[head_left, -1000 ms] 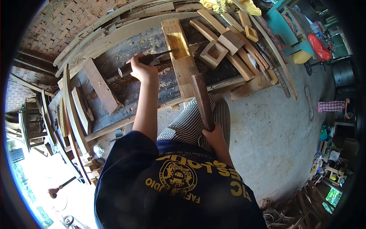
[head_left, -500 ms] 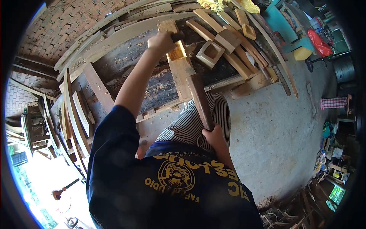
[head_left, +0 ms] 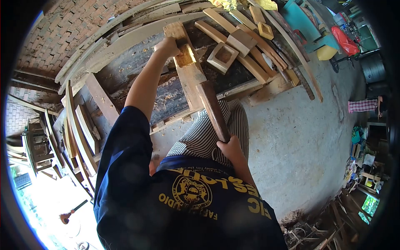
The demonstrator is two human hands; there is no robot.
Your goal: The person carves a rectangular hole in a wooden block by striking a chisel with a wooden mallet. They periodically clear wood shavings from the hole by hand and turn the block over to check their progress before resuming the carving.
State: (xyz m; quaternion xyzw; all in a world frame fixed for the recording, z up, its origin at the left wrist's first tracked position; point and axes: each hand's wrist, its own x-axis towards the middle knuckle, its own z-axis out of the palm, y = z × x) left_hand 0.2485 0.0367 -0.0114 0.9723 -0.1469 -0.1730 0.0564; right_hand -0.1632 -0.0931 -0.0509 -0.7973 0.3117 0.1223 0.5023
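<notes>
A long pale timber (head_left: pixel 191 85) with a rectangular hollow lies crosswise on the dark bench. My left hand (head_left: pixel 167 47) is closed at the hollow's far end, around what looks like a chisel (head_left: pixel 182 41); only its dark handle end shows, and the blade is hidden. My right hand (head_left: pixel 231 148) grips the lower end of a dark wooden mallet (head_left: pixel 213 110), a thick club shape. The mallet's upper end is over the near part of the timber, above my striped trousers.
Right of the timber lie a square block with a recess (head_left: pixel 223 58), another wooden block (head_left: pixel 241 41) and several battens (head_left: pixel 255 68). A brown board (head_left: pixel 101 98) and long curved planks (head_left: pixel 79 129) are at the left. Concrete floor (head_left: pixel 291 133) spreads to the right.
My left hand has lowered toward the hollow, and the dark handle that stuck out of the fist shows less. The mallet has shifted slightly left in view, as has the whole scene.
</notes>
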